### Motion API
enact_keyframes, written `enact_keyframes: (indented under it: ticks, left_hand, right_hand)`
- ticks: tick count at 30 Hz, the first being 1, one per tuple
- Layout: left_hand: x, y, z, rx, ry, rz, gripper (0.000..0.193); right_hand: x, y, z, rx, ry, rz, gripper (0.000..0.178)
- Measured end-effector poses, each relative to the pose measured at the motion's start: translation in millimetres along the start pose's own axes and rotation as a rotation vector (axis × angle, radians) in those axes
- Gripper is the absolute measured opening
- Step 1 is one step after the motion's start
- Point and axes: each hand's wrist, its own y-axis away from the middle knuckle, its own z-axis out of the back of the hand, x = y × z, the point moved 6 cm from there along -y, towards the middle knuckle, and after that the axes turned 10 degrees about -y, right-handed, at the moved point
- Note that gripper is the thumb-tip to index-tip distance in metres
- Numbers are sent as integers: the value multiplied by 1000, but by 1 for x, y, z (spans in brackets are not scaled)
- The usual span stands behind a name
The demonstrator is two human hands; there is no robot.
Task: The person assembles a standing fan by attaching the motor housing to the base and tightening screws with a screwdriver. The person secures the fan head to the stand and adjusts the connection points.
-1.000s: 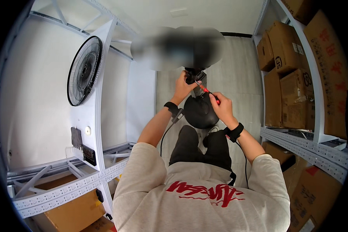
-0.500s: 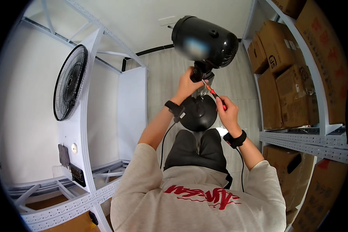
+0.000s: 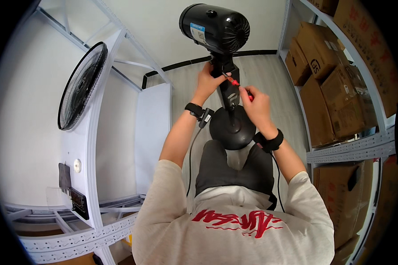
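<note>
A black fan stand is upright before me on a round base [image 3: 232,131]. Its glossy motor housing [image 3: 214,27] has no blade or grille on it and bears a label on its left side. My left hand [image 3: 206,85] is closed around the neck [image 3: 227,70] under the housing, its fingers partly hidden behind it and the thumb by a screwdriver's tip. In my right hand [image 3: 257,108] is the red-and-black handle of that screwdriver [image 3: 235,82], slanting up-left to the neck. The exact spot the tip touches is too small to make out.
On the left, a pale shelf [image 3: 82,145] holds a round black fan grille [image 3: 83,86], a small white round part [image 3: 77,165] and a dark panel [image 3: 78,204]. Cardboard boxes [image 3: 336,97] fill the right-hand rack. Cables hang from both my wristbands.
The view has shifted, and the motor housing now sits higher and further left in it, with its label readable as a sharp patch. Both hands stay at the neck, the screwdriver still held.
</note>
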Motion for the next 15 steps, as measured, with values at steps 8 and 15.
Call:
enact_keyframes:
  ticks: [8, 15]
  left_hand:
    - [17, -11, 2, -249, -132, 29, 55]
    - [9, -10, -18, -345, -138, 86, 56]
  right_hand:
    - [-27, -52, -2, 241, -171, -197, 35]
    - [-43, -63, 15, 331, -227, -252, 34]
